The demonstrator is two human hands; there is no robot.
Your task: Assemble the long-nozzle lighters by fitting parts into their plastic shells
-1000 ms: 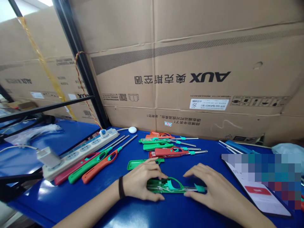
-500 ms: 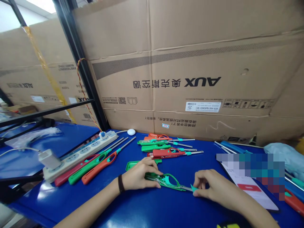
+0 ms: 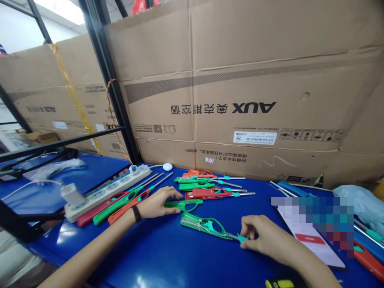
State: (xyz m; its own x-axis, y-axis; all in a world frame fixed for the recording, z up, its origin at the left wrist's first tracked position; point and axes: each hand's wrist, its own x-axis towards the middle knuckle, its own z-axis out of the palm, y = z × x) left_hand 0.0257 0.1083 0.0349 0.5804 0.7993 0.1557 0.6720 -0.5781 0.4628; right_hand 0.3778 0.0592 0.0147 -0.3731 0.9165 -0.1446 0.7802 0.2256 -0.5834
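Observation:
An open green lighter body (image 3: 204,225) with a teal trigger and a metal tube lies on the blue table (image 3: 168,260). My right hand (image 3: 264,238) pinches the teal collar at its tube end. My left hand (image 3: 157,202) rests farther left, fingers laid over a separate green shell half (image 3: 185,205). Three finished lighters, red, green and orange (image 3: 120,202), lie just left of that hand.
A pile of red and green lighters (image 3: 210,186) lies behind the hands. A white power strip (image 3: 108,191) with a plug sits at left. A phone (image 3: 312,236) lies at right, with a pale bag (image 3: 360,204) beyond it. Large cardboard boxes (image 3: 240,100) wall the back.
My left hand has let go of the open lighter body and moved back and left onto the green shell half. The right hand stays pinched on the teal collar.

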